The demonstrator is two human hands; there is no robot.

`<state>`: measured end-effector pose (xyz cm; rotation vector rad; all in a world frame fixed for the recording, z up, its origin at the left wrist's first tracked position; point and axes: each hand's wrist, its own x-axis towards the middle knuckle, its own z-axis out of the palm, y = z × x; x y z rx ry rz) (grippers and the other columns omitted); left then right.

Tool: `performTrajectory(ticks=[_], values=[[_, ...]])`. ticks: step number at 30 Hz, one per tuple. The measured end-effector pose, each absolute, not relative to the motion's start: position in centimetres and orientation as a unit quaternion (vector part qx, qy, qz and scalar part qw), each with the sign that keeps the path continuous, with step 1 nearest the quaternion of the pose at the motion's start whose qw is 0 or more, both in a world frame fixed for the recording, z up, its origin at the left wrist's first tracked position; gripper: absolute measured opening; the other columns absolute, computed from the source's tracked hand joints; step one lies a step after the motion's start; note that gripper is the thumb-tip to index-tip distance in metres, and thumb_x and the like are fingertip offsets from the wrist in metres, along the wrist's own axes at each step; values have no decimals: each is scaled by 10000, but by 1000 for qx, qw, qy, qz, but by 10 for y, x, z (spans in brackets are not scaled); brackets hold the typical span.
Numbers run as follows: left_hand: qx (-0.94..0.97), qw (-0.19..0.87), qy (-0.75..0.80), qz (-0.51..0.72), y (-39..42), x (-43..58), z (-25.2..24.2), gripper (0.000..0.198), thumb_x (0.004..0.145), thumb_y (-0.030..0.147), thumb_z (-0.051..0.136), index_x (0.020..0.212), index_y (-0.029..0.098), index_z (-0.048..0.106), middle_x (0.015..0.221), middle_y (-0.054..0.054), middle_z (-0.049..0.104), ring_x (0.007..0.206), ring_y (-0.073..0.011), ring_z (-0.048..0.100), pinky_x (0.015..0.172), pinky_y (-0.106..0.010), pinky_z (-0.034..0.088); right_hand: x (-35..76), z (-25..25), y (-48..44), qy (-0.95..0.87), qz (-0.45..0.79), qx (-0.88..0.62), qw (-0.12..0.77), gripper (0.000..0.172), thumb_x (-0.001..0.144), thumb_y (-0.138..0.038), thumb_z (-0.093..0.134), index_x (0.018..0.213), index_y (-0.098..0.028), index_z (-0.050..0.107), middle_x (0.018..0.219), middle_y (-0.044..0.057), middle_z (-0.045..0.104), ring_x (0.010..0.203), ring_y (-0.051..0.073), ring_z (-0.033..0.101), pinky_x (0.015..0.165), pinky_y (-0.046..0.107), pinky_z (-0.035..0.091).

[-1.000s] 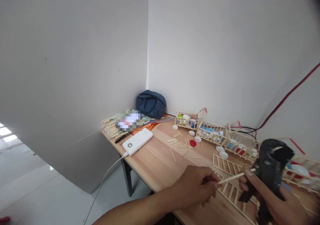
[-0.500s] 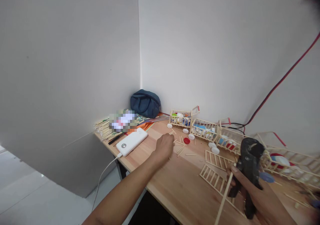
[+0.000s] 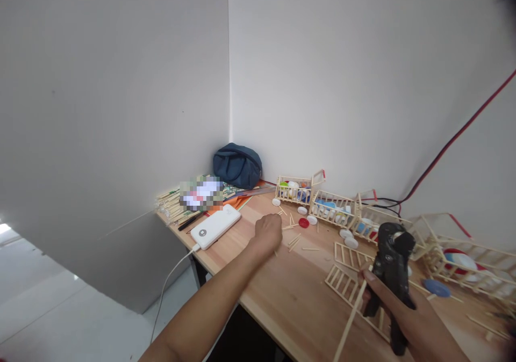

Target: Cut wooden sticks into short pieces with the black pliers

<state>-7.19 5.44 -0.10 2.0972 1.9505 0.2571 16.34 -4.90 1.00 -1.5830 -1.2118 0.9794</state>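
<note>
At the wooden table (image 3: 298,303), I am holding my left hand (image 3: 266,233) stretched out over the loose sticks (image 3: 296,239) scattered near the middle of the top. Its fingers are curling under (knuckles towards the camera), so I cannot tell whether they are gripping a stick. My right hand (image 3: 409,319) is clasping a black hand tool (image 3: 390,265) upright at the near right, and its thumb is pinning a long stick (image 3: 350,319) against the handle, the stick slanting down towards the table edge. Two ladder frames (image 3: 345,284) are lying flat just beside that stick. A row of stick carts (image 3: 334,209) is standing along the wall behind them, with a red cap (image 3: 303,222) in front. A white power bank (image 3: 215,226) and a blue bag (image 3: 237,166) are sitting at the far left corner.
</note>
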Motion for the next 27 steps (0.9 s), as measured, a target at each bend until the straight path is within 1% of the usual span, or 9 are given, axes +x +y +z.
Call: performTrajectory(ticks=[8, 12, 13, 15, 17, 18, 19, 22, 27], values=[[709, 129, 675, 160, 51, -77, -4, 211, 791, 132, 409, 889, 136, 596, 959, -149, 643, 928, -242, 585, 759, -331, 430, 141, 20, -52, -502, 376, -628, 459, 432, 657, -601, 624, 612, -175, 570, 541, 15, 579, 502, 154, 518, 493, 258, 415], [719, 134, 639, 239, 44, -74, 1, 174, 813, 172, 407, 850, 155, 576, 965, -105, 633, 940, -199, 563, 803, -300, 413, 135, 25, -48, -520, 378, -614, 458, 411, 671, -582, 619, 682, -173, 586, 539, 2, 569, 507, 155, 523, 482, 254, 417], [719, 171, 615, 274, 40, -70, 2, 145, 803, 182, 427, 822, 157, 569, 937, -89, 636, 909, -184, 569, 793, -284, 416, 134, 26, -47, -524, 381, -610, 456, 402, 681, -569, 617, 722, -170, 595, 545, -1, 573, 511, 153, 528, 488, 251, 419], [697, 326, 534, 349, 27, -60, 6, 97, 776, 220, 475, 757, 151, 540, 852, -68, 641, 812, -164, 588, 728, -266, 433, 132, 26, -43, -529, 386, -602, 456, 394, 697, -537, 615, 805, -158, 609, 556, -5, 578, 516, 150, 533, 496, 249, 421], [626, 530, 426, 382, 11, -48, 10, 159, 765, 305, 512, 736, 149, 499, 815, -67, 643, 745, -161, 606, 653, -259, 446, 130, 24, -38, -538, 382, -596, 458, 406, 707, -508, 614, 881, -141, 617, 566, -4, 575, 518, 151, 529, 498, 255, 423], [588, 597, 382, 391, 2, -42, 12, 202, 755, 346, 534, 737, 153, 477, 819, -67, 644, 739, -159, 614, 640, -258, 451, 130, 22, -36, -545, 377, -593, 457, 417, 710, -496, 615, 916, -133, 617, 582, 1, 578, 528, 155, 530, 500, 259, 426], [558, 636, 355, 397, -6, -36, 15, 234, 742, 369, 558, 742, 156, 462, 792, -57, 641, 718, -155, 617, 625, -255, 453, 129, 21, -34, -555, 369, -590, 456, 426, 716, -484, 612, 952, -130, 614, 610, 8, 588, 550, 160, 537, 513, 264, 433], [516, 688, 318, 399, -22, -24, 19, 290, 739, 417, 576, 764, 166, 433, 712, -26, 626, 621, -143, 617, 568, -249, 452, 129, 17, -31, -581, 337, -585, 454, 396, 737, -466, 594, 957, -137, 596, 675, 20, 603, 615, 174, 556, 567, 277, 449], [505, 686, 339, 400, -25, -12, 14, 315, 761, 457, 552, 772, 185, 393, 629, 20, 590, 485, -116, 575, 485, -224, 425, 130, 19, -34, -603, 295, -588, 452, 326, 747, -466, 572, 825, -150, 577, 662, 15, 582, 611, 171, 541, 573, 271, 434]])
